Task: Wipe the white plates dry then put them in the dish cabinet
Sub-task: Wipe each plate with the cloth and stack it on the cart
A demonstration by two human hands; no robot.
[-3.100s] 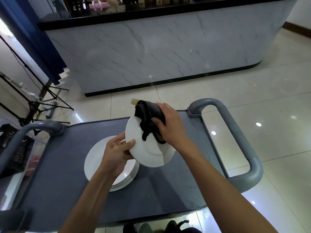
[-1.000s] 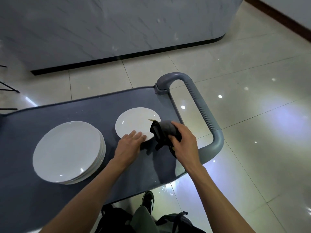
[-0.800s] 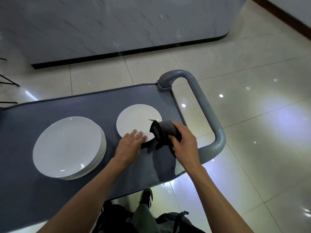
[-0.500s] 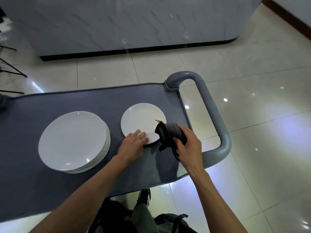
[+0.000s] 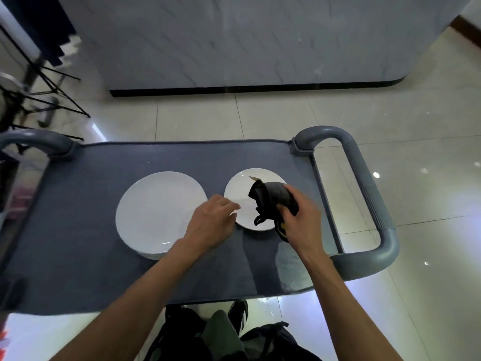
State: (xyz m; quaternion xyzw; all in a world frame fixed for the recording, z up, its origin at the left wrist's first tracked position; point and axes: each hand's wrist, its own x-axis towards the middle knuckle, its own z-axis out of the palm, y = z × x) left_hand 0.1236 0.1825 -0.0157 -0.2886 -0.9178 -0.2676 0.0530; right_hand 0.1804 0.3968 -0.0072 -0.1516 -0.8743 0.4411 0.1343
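A single round white ceramic plate (image 5: pixel 240 198) is laid flat on the right part of a grey-blue cart top (image 5: pixel 78 230), just beside a stack of larger white plates (image 5: pixel 158 212) lying to its left. A bunched dark grey cloth (image 5: pixel 273 201) is gripped in the curled fingers of the right hand (image 5: pixel 299 217) and is held over the right side of the single plate. The left hand (image 5: pixel 210 222) is held loosely open with nothing in it, its fingertips resting at the near-left rim of that plate. Rounded grey plastic handles (image 5: pixel 364 194) are fitted at both ends of the cart. Glossy cream floor tiles (image 5: pixel 429 152) and a pale marble-patterned counter front (image 5: pixel 234 40) are seen beyond.
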